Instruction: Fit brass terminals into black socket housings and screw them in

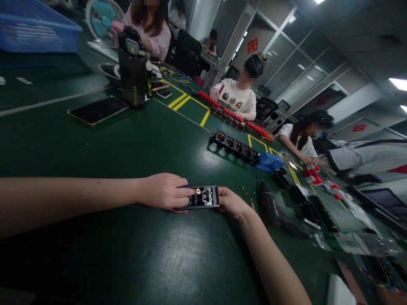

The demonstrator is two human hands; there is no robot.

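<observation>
Between my two hands is a black rectangular plastic housing (208, 197) with open compartments and a small brass-coloured part inside. My left hand (170, 192) grips its left end, with a finger reaching over the top towards the brass part. My right hand (231, 202) holds the right end, thumb and fingers closed on the edge. Just right of that hand, several small brass pieces (252, 203) lie on the green table (159, 258). A black power screwdriver (270, 207) rests beyond them. Farther off stands a row of joined black housings (235, 146) with brass parts inside.
A blue bin (270, 162) adjoins the row of housings. At left are a phone (98, 111), a black bottle (133, 72) and a blue basket (38, 29). A clear plastic bottle (356, 243) lies at right. Across the table, a person (237, 95) handles red strips (235, 116).
</observation>
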